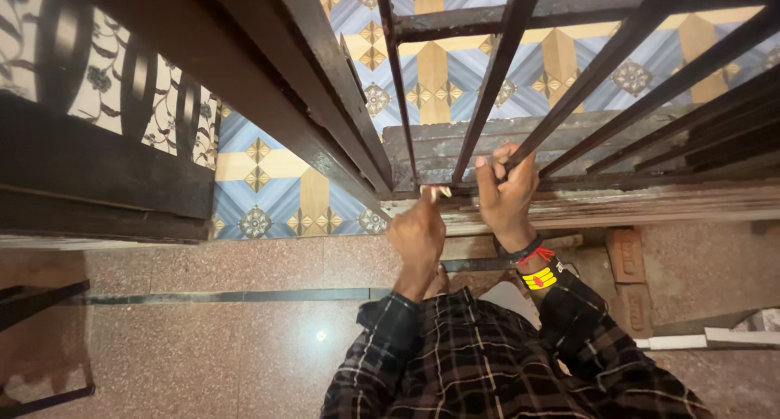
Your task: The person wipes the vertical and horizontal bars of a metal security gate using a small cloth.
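A dark metal grille gate [487, 70] with slanted bars stands over a worn, paint-flaked threshold [617, 204]. My right hand [508, 193] is wrapped around the foot of one bar [532, 139], just above the threshold. My left hand [418, 234] is closed on a small pale object [435, 192], pressing it against the bottom rail of the gate beside the right hand. What the pale object is cannot be made out. Both arms wear a dark checked shirt; the right wrist carries red and yellow bands [538, 271].
Beyond the bars lies a blue and yellow patterned tile floor [276, 187]. A thick dark gate frame [268, 78] runs diagonally at left, next to a floral panel [106, 78]. Speckled reddish stone floor [227, 338] is under me. Bricks [630, 257] and a white pipe [715, 338] lie at right.
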